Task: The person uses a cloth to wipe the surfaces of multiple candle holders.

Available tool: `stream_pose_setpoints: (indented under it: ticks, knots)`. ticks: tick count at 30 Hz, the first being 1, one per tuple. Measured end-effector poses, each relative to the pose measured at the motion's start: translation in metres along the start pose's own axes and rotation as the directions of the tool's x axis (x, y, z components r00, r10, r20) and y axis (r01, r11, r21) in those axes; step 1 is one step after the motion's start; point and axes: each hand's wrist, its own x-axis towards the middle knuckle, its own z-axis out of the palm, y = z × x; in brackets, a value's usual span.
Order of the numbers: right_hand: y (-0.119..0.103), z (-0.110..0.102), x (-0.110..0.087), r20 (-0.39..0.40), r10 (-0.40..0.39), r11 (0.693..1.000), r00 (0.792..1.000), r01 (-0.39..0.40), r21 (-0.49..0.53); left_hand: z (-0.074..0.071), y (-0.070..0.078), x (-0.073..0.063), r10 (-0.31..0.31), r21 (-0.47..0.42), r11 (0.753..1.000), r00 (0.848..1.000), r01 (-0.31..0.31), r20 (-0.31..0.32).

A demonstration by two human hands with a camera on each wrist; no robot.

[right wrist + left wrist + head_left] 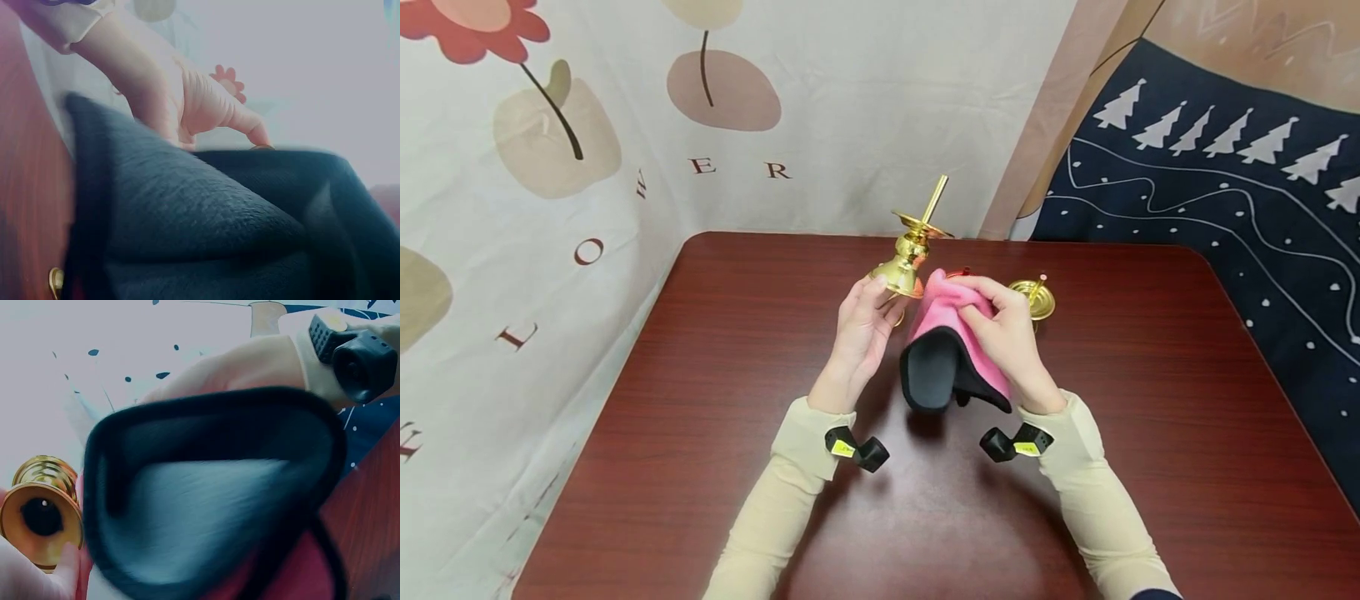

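Observation:
My left hand (859,329) holds a shiny brass candlestick-like piece (910,258) by its flared base, tilted, with a thin rod pointing up. In the left wrist view the hollow underside of the brass base (42,528) faces the camera. My right hand (1009,333) pinches a pink cloth (942,304) with black edging and a dark grey inner side, close beside the brass base. The cloth hangs curved and open toward me. From the right wrist view, its dark inner side (181,194) covers much of the scene, hiding most of the contact with the brass.
A second brass piece (1033,298), with a dish and a short rod, stands on the brown table (737,333) behind my right hand. A small red thing (959,272) is partly hidden behind the cloth. Printed fabric (865,117) hangs beyond the table's far edge.

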Motion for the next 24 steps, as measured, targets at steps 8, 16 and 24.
stream_pose_setpoints:
  ticks: [8, 16, 24]
  knots:
    - [0.002, 0.011, 0.015, -0.171, 0.073, 0.992, 0.983, -0.054, 0.112, 0.001, -0.004, -0.002, -0.066, 0.045, 0.997, 0.996, 0.064, 0.061]
    - [0.001, 0.007, 0.014, -0.005, 0.042, 0.999, 0.999, -0.042, -0.005, 0.003, -0.002, 0.000, -0.060, 0.049, 0.997, 0.998, 0.059, 0.028]
    - [0.000, -0.006, 0.006, 0.150, -0.001, 0.987, 0.989, 0.025, -0.159, -0.002, -0.003, 0.002, -0.033, 0.016, 0.999, 0.999, 0.033, 0.010]
